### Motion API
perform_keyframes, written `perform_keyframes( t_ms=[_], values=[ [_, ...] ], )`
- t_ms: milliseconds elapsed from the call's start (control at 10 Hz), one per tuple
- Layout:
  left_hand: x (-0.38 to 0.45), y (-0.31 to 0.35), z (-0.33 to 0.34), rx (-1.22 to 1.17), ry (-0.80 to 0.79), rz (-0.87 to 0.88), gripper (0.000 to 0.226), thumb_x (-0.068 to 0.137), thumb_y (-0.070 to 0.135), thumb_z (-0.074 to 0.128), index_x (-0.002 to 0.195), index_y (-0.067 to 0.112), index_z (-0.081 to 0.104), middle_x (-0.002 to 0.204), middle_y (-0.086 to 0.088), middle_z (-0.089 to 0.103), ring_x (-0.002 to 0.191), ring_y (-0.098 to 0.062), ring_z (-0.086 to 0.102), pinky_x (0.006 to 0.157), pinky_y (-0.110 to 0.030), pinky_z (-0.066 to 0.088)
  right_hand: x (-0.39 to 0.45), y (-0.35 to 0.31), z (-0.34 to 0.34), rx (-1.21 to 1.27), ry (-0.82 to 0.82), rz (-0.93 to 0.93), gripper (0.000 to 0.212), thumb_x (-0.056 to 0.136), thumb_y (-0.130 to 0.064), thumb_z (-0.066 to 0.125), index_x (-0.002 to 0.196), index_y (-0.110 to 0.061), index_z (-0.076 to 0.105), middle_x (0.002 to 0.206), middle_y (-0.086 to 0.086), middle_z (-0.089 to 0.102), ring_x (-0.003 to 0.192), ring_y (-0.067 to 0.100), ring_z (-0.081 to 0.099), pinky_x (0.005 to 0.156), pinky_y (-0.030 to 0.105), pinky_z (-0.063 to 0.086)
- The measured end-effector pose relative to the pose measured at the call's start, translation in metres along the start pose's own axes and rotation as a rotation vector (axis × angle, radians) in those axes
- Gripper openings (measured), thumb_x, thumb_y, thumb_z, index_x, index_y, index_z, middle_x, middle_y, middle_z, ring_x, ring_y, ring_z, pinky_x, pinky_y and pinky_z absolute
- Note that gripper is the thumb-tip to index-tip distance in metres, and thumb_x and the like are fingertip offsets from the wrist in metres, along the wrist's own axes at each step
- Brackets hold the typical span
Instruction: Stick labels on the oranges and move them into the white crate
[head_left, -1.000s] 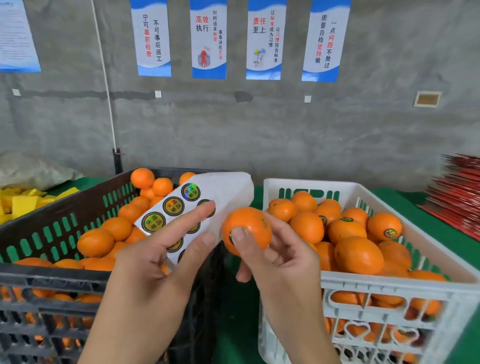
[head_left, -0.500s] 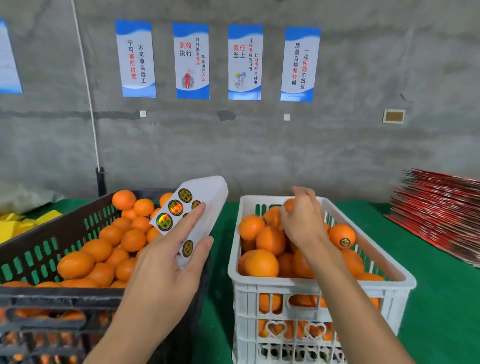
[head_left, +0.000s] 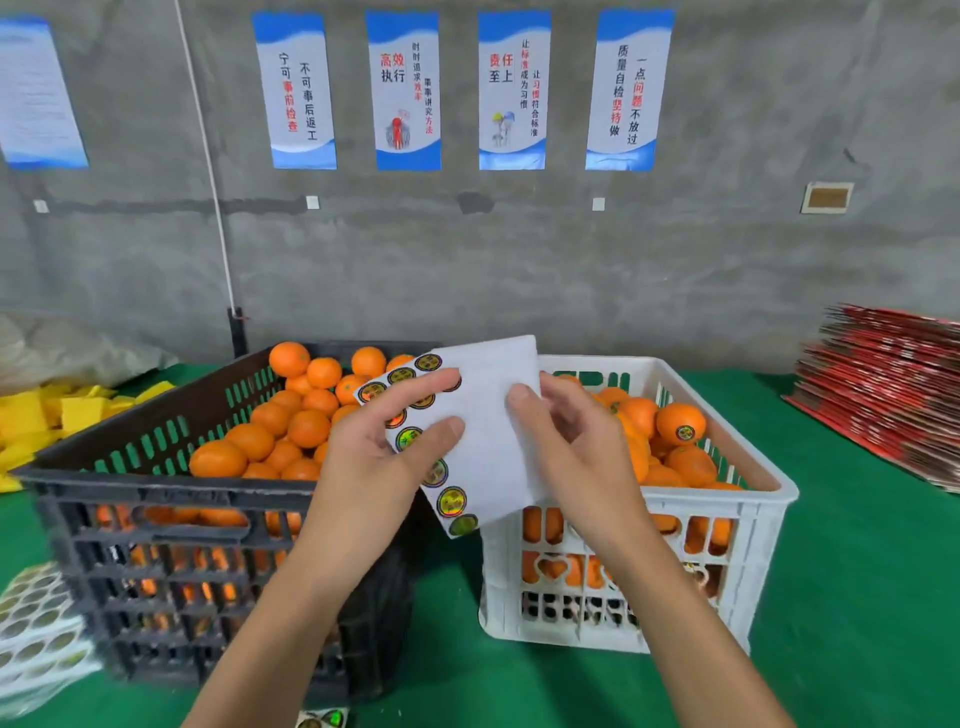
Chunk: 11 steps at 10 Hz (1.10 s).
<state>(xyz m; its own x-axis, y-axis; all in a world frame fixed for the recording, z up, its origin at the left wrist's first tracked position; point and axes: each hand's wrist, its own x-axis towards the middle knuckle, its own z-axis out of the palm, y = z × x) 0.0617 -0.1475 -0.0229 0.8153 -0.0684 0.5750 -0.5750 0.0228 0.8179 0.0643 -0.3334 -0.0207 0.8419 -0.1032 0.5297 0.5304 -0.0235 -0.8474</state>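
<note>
Between the crates, left hand (head_left: 374, 457) pinches the label sheet (head_left: 483, 431), thumb over stickers; right hand (head_left: 576, 441) grips its right edge, no orange held. About nine labels left. White crate (head_left: 769, 493) partly filled; black crate (head_left: 156, 467) holds twenty-odd unlabeled oranges (head_left: 306, 428).

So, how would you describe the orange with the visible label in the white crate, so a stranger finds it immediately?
Start at the white crate, on the right of the green table. Look along its far right side, past the right hand, where one orange sits highest on the pile. Unlike its neighbours, it shows a round dark sticker facing the camera.
</note>
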Motion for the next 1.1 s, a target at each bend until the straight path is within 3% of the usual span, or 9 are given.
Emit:
perform_keyframes(
  t_ms=[100, 300, 500, 600, 700, 800, 900, 1000, 1100],
  values=[
    [-0.019, -0.004, -0.006, -0.019, -0.083, -0.034, 0.044, 0.094, 0.006, 0.073, 0.124, 0.039, 0.073, 0.13, 0.014, 0.07, 0.115, -0.012, 0.07, 0.083, -0.022, 0.059, -0.034, 0.005, -0.005, 0.151, 0.013, 0.066, 0.024, 0.098, -0.03, 0.067, 0.118, -0.017, 0.071, 0.102, 0.004, 0.078, 0.092, 0.02, 0.075, 0.067, 0.025, 0.059],
    [-0.063, -0.034, -0.014, -0.037, -0.177, -0.169, 0.065, 0.094, -0.002, 0.07, 0.136, 0.046, 0.062, 0.133, 0.017, 0.068, 0.119, -0.009, 0.067, 0.086, -0.02, 0.058, -0.078, 0.035, -0.007, 0.196, 0.031, 0.201, 0.02, 0.098, -0.021, 0.066, 0.117, -0.022, 0.072, 0.108, 0.005, 0.078, 0.098, 0.026, 0.075, 0.076, 0.038, 0.063],
    [-0.096, -0.071, 0.004, -0.081, -0.057, -0.139, 0.053, 0.094, 0.009, 0.074, 0.139, 0.036, 0.062, 0.133, 0.006, 0.07, 0.116, -0.021, 0.071, 0.086, -0.036, 0.063, -0.094, 0.063, -0.019, 0.108, 0.001, 0.194, 0.024, 0.098, -0.017, 0.068, 0.121, -0.024, 0.07, 0.11, 0.001, 0.077, 0.098, 0.021, 0.075, 0.072, 0.03, 0.06],
    [-0.104, -0.085, 0.01, -0.011, 0.0, -0.194, 0.041, 0.095, 0.022, 0.075, 0.132, 0.038, 0.067, 0.128, 0.003, 0.072, 0.113, -0.024, 0.072, 0.087, -0.046, 0.063, -0.099, 0.071, -0.035, 0.027, -0.162, 0.281, 0.032, 0.097, -0.016, 0.071, 0.126, -0.028, 0.065, 0.114, -0.003, 0.076, 0.102, 0.019, 0.074, 0.079, 0.035, 0.063],
    [-0.113, -0.1, 0.006, 0.044, -0.096, -0.28, 0.042, 0.097, 0.021, 0.073, 0.13, 0.045, 0.066, 0.123, 0.008, 0.074, 0.107, -0.02, 0.074, 0.083, -0.038, 0.063, -0.101, 0.08, -0.046, -0.094, -0.263, 0.391, 0.037, 0.094, -0.015, 0.074, 0.127, -0.025, 0.062, 0.114, -0.004, 0.077, 0.1, 0.016, 0.075, 0.082, 0.035, 0.063],
    [-0.12, -0.114, 0.0, 0.077, -0.208, -0.386, 0.051, 0.096, 0.012, 0.073, 0.131, 0.049, 0.064, 0.123, 0.011, 0.074, 0.106, -0.016, 0.074, 0.083, -0.032, 0.064, -0.103, 0.095, -0.048, -0.206, -0.182, 0.511, 0.024, 0.094, -0.029, 0.073, 0.115, -0.02, 0.064, 0.102, -0.001, 0.079, 0.088, 0.016, 0.077, 0.073, 0.029, 0.062],
    [-0.126, -0.13, -0.001, 0.149, -0.308, -0.446, 0.059, 0.094, 0.008, 0.074, 0.131, 0.053, 0.061, 0.12, 0.015, 0.074, 0.107, -0.012, 0.073, 0.085, -0.029, 0.062, -0.109, 0.121, -0.047, -0.367, -0.137, 0.574, 0.026, 0.098, -0.034, 0.065, 0.093, -0.009, 0.059, 0.085, 0.007, 0.073, 0.073, 0.022, 0.068, 0.06, 0.026, 0.05],
    [-0.131, -0.146, 0.0, 0.249, -0.344, -0.492, 0.07, 0.092, 0.009, 0.076, 0.144, 0.046, 0.049, 0.132, 0.013, 0.068, 0.115, -0.008, 0.068, 0.096, -0.023, 0.057, -0.115, 0.147, -0.05, -0.59, -0.242, 0.559, 0.029, 0.1, -0.032, 0.059, 0.09, -0.006, 0.05, 0.072, 0.006, 0.049, 0.06, 0.019, 0.043, 0.06, 0.032, 0.035],
    [-0.144, -0.156, 0.006, 0.556, -0.38, -0.443, 0.079, 0.093, 0.024, 0.075, 0.156, 0.04, 0.031, 0.157, 0.021, 0.029, 0.136, 0.004, 0.037, 0.107, 0.001, 0.026, -0.13, 0.159, -0.051, -0.911, -0.353, 0.559, 0.021, 0.102, -0.034, 0.052, 0.114, -0.017, 0.053, 0.081, -0.003, 0.059, 0.067, 0.016, 0.055, 0.061, 0.033, 0.042]
  ],
)
